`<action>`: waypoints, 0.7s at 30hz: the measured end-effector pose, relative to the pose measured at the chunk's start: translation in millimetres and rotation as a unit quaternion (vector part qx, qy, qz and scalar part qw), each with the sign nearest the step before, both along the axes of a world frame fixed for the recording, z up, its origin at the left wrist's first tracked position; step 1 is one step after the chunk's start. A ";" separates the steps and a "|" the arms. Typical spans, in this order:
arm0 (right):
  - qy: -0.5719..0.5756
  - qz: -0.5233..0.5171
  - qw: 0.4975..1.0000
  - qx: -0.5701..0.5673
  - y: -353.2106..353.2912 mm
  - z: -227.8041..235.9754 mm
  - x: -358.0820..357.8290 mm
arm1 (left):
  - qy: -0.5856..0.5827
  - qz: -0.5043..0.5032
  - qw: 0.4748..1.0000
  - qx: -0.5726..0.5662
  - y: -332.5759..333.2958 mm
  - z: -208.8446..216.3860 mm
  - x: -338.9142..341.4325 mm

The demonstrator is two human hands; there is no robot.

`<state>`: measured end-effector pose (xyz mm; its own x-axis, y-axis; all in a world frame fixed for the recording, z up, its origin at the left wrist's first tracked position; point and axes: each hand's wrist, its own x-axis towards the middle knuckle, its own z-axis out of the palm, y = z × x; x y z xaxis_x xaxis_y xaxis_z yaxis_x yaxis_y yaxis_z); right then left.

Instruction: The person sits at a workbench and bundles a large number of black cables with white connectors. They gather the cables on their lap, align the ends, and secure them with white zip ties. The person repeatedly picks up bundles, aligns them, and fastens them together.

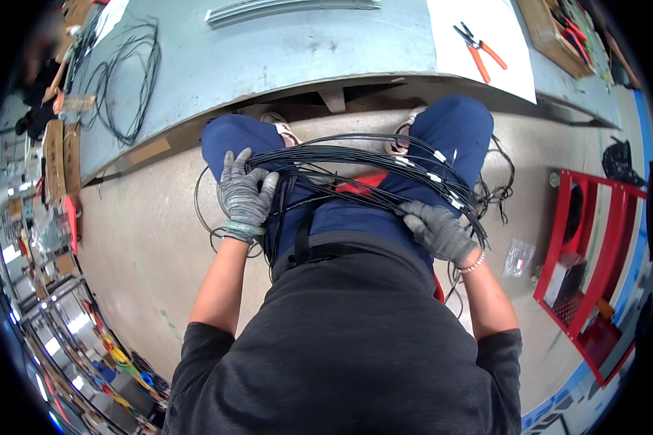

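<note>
A bundle of long black cables (326, 154) with white tags lies across my thighs, its loops hanging past both knees. My left hand (247, 194), in a grey glove, rests at the bundle's left end by the left knee. Its fingers are stretched out and apart, touching the cables. At the right thigh, my gloved right hand (442, 233) has its fingers closed on the lower strands, near the tagged ends. Its palm side is hidden.
A grey workbench (268, 61) stands ahead, bearing orange-handled pliers (480, 54), grey metal strips (290, 9) and another black cable coil (134, 87). A wooden box of tools (559, 36) sits at the far right. A red cart (559, 261) stands on my right. Another person is at far left.
</note>
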<state>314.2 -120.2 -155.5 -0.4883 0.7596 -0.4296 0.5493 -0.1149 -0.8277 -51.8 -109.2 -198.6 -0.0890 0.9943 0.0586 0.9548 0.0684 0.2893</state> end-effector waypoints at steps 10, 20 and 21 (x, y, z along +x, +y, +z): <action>0.023 0.128 0.991 -0.020 13.6 70.4 26.3 | 0.010 0.011 1.000 -0.015 -2.4 7.6 -1.6; -0.035 0.153 0.984 0.084 36.0 139.6 -24.3 | -0.022 0.031 0.999 -0.026 -6.8 7.9 -6.1; -0.050 0.151 0.982 0.105 37.5 141.6 -27.2 | -0.034 0.049 0.998 0.004 -9.3 6.6 -4.7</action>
